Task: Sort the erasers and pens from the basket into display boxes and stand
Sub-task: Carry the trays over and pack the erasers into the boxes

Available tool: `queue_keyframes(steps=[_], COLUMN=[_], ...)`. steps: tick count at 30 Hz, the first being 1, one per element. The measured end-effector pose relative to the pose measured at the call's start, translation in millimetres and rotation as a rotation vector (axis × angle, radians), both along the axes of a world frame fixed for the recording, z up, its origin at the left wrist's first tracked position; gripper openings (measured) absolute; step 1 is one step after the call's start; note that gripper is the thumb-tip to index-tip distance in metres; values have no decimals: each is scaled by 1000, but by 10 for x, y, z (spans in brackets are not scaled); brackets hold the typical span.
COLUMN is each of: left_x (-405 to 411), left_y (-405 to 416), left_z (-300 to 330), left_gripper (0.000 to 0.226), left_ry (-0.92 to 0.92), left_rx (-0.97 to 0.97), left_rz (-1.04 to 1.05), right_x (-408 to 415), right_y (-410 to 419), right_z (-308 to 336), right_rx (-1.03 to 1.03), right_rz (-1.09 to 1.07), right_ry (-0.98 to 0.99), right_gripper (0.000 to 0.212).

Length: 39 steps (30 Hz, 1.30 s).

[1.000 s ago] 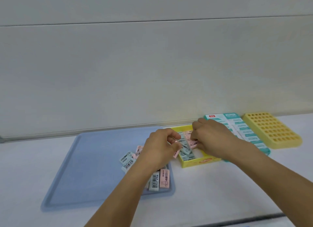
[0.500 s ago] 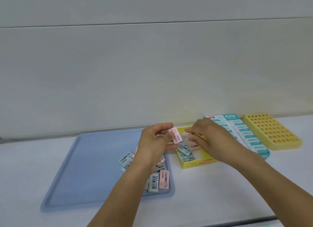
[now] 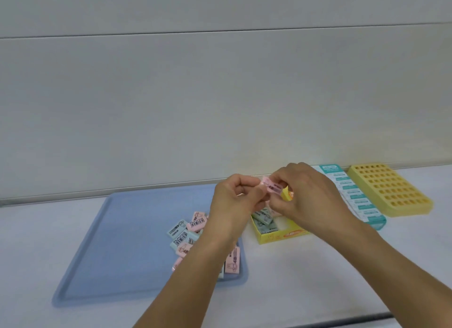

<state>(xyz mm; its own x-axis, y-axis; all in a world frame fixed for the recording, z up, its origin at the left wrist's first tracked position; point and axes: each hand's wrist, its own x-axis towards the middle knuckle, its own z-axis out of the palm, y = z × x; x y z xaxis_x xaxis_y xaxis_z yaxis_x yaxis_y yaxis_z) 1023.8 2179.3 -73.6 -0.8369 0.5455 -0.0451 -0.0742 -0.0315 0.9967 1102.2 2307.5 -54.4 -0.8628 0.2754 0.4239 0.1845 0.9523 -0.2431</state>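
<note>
A pink eraser [image 3: 271, 186] is held in the air between both hands, above the far end of the yellow display box [image 3: 281, 236]. My left hand [image 3: 234, 202] pinches its left end and my right hand [image 3: 305, 195] pinches its right end. Inside the yellow box lie several green erasers [image 3: 263, 217]. A heap of pink and green erasers [image 3: 188, 232] lies on the blue tray [image 3: 117, 249], partly hidden by my left forearm. The yellow pen stand [image 3: 389, 189] with rows of holes sits at the far right.
A teal and white display box [image 3: 354, 198] filled with erasers lies between the yellow box and the pen stand. All of it sits on a white table against a pale wall. A dark table edge shows at the bottom right.
My left hand lifted a pink eraser from the tray area toward the yellow box. My right hand rose out of the box and took hold of the eraser's other end.
</note>
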Motion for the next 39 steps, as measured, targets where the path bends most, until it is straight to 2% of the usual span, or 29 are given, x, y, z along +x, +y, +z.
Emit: queue_keyframes(steps=[2,3,4,6,10,16,22,26,29,31,33,36,39], left_x=[-18,-31,-56,-95,-153,-176,-172,-190,-284,-442,-642,-760,-711], left_y=[-12,-18,-16,14,113,213,180,162,34,-186,-467,-725,-703], left_z=[-37,-53,-64,-55,-32,-123,-254,-277,-190,-71,20,30,-53], left_gripper=[8,15,22,30,28,26,25,23,20,17,17,15,19], left_ry=[558,813,969,1078,1195,1248,1012,966,744,665,672,593,535], left_rx=[-443,-656,-806,-968,-1033,-1109,-958,-910,-659,-511,-609,-947,-1038], left_rz=[-44,-78,-116,-193,-261,-175,-159,-156,-121,21,85,-106,-230], right_x=[31,44,53,56,-5,-42,-76,-97,-67,-36,-34,-156,-352], right_y=[135,203,249,271,234,251,278,232,255,280,252,61,-266], right_z=[52,68,73,59,-13,-6,-87,-148,-169,-162,-135,-83,-41], right_rx=[72,122,170,266,390,348,321,394,393,360,245,74,-26], right_rz=[38,79,117,159,193,219,201,223,265,268,241,268,387], right_ry=[-155,-252,-343,-469,-586,-608,-580,-548,-542,-539,-474,-275,-311], right_gripper=[23,25,27,29,27,28,26,19,21,25,26,20,16])
